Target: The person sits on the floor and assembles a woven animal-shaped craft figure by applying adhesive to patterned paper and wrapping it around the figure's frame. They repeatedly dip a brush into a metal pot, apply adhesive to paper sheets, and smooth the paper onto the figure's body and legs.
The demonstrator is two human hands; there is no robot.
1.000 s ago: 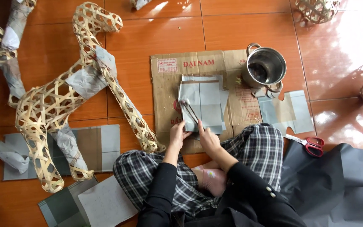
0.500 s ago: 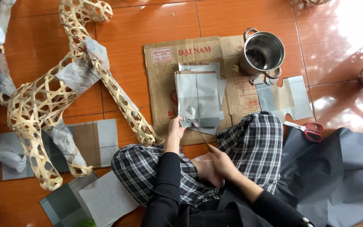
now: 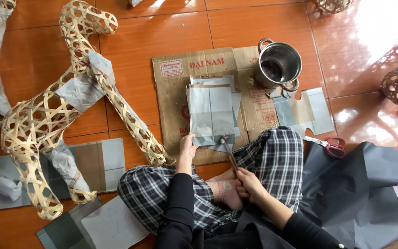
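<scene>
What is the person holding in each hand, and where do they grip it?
The right hand grips a brush by the lower end of its handle. The left hand holds nothing; it presses on the near edge of the grey paper stack.

Both hands [image 3: 187, 146] [image 3: 249, 186] forward, fingers curled

One pot [image 3: 278, 64], one scissors [image 3: 331, 146] (perhaps three frames [image 3: 65, 115]).

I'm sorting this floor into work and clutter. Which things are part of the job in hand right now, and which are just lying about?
In use:
left hand pressing on the grey paper stack
right hand holding the brush
cardboard sheet underneath
metal pot close by

Lying about:
red scissors
woven bamboo animal frame
dark paper
paper sheets by the frame
</scene>
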